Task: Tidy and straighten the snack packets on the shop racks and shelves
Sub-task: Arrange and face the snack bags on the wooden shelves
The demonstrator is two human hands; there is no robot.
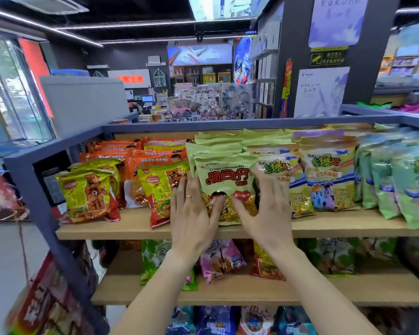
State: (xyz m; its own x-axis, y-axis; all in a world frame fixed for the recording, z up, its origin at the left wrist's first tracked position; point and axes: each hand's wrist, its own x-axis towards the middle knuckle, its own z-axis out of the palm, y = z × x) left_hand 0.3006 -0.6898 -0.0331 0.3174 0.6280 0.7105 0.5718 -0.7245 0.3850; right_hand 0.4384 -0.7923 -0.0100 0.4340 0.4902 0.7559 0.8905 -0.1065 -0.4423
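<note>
Top shelf (pixel 136 229) of a grey-framed rack (pixel 29 180), wooden boards, packets standing in rows front to back. From left: yellow-red packets (pixel 88 195), with orange packets (pixel 131 153) stacked behind them; a green row headed by the "Crispy commander" packet (pixel 224 187); a yellow-and-blue row (pixel 327 180); pale green packets (pixel 397 182) at the far right, leaning.

The "Crispy commander" packet stands upright at the front edge of the top shelf, at the middle. The left hand (pixel 191 213) lies against its left edge and the right hand (pixel 264 213) against its right edge, fingers spread and nearly straight, thumbs laid across the lower front of the packet. Both hands are open and flank the packet rather than clamp it. The left fingers also touch the neighbouring yellow-red packet; the right fingers overlap the front yellow-and-blue packet.

Middle shelf (pixel 228 290): a green packet (pixel 153 259), a pink packet (pixel 221 261) and a red-yellow packet (pixel 264 264), partly hidden by the forearms. Bottom level: blue packets (pixel 215 320), blurred.

Behind the rack: a shop counter (pixel 145 102) with displays of cards (pixel 203 102).
</note>
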